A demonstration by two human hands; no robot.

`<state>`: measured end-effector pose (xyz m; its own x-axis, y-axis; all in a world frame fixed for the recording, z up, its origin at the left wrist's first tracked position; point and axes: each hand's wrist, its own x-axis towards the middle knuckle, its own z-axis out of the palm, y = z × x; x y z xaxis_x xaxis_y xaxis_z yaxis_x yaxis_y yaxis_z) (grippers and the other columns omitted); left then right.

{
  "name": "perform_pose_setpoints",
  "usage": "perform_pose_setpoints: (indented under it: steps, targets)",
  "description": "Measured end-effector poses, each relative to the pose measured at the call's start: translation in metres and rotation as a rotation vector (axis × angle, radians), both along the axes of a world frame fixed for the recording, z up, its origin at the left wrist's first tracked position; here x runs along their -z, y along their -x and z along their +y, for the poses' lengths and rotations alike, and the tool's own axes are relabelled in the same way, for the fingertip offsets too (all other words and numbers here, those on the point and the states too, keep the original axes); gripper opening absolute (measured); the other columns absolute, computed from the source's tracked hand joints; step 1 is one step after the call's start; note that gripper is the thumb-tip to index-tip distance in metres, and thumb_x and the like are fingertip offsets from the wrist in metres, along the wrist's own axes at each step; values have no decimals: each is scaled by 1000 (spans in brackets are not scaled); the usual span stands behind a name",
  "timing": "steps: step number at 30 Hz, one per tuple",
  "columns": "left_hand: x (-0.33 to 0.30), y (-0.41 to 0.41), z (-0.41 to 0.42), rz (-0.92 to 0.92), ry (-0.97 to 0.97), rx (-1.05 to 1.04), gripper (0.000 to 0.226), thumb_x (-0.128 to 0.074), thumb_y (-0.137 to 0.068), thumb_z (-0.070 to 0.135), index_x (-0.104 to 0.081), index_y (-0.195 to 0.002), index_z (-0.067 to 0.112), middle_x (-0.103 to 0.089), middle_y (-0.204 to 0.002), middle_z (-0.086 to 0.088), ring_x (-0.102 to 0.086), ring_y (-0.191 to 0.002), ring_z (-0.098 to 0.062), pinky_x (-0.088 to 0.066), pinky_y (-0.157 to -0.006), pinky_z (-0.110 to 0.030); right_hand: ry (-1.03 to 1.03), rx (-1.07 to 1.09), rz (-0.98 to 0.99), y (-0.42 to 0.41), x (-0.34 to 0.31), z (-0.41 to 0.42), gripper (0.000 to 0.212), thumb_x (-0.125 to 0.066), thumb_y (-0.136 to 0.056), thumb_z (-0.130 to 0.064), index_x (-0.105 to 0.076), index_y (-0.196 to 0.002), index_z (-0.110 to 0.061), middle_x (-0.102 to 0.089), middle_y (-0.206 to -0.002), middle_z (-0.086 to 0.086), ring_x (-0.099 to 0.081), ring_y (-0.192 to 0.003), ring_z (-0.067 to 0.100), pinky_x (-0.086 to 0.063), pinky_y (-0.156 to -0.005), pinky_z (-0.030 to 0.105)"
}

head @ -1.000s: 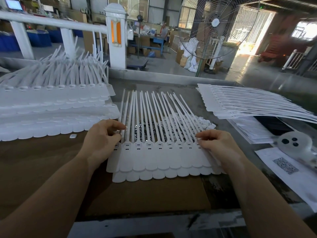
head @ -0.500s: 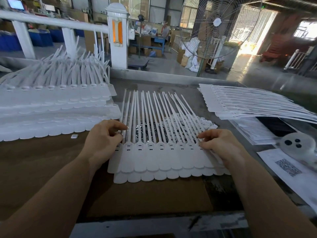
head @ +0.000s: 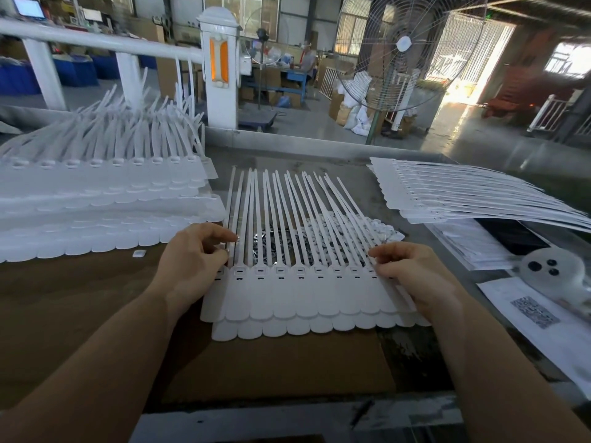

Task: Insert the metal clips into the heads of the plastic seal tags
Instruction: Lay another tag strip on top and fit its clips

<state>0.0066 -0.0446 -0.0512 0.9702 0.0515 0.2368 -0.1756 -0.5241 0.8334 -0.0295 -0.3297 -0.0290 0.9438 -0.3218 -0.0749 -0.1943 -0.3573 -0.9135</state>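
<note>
Since 1 second ago little has shifted: the sheet of seal tags (head: pixel 307 292) lies where it did, near the front edge of the counter (head: pixel 358 174), over the shiny pile of metal clips (head: pixel 271 247). The left hand (head: pixel 192 263) has curled tighter at the leftmost strap, fingertips pinched together – whether on a clip I cannot tell. The right hand (head: pixel 412 270) rests curled on the sheet's right end – steadying it. Insertion looks barely begun.
</note>
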Motion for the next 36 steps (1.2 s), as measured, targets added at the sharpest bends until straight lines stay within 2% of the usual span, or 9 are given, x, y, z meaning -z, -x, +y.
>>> perform_pose_setpoints:
  steps: [10,21,27,31,36]
  targets:
    - [1,-1,1,-11,5,8,36,-59,-85,1,-60,-81,37,-60,-88,4,-54,-77,-5,-38,-63,-17,115,-4,-9,-2,-2,4,28,-59,-79,10,-68,-83,-16,-57,-77,1,-51,-70,13,-43,-61,20]
    - [1,0,0,-16,-4,8,34,-59,-85,2,-60,-83,35,-59,-89,5,-54,-79,-5,-38,-64,-16,352,-2,-79,-4,4,8,30,-59,-83,4,-62,-74,-25,-59,-79,-3,-51,-66,6,-35,-51,10]
    - [0,0,0,-15,-19,-3,28,-58,-86,2,-65,-91,28,-58,-87,7,-53,-78,-4,-38,-63,-15,313,28,-87,-4,4,8,30,-58,-81,6,-64,-75,-23,-61,-82,0,-53,-69,8,-39,-55,16]
    - [-1,1,0,-8,-18,6,27,-58,-86,2,-64,-91,28,-60,-93,2,-53,-79,-4,-37,-63,-13,276,75,-115,-5,4,11,34,-54,-78,9,-64,-75,-23,-60,-81,-1,-54,-72,6,-40,-57,17]
    - [-2,2,0,-3,-13,9,27,-57,-87,2,-64,-91,28,-60,-95,1,-54,-80,-4,-36,-63,-12,451,54,-160,-13,1,24,26,-55,-82,2,-66,-84,-21,-59,-81,-8,-53,-73,4,-47,-71,26]
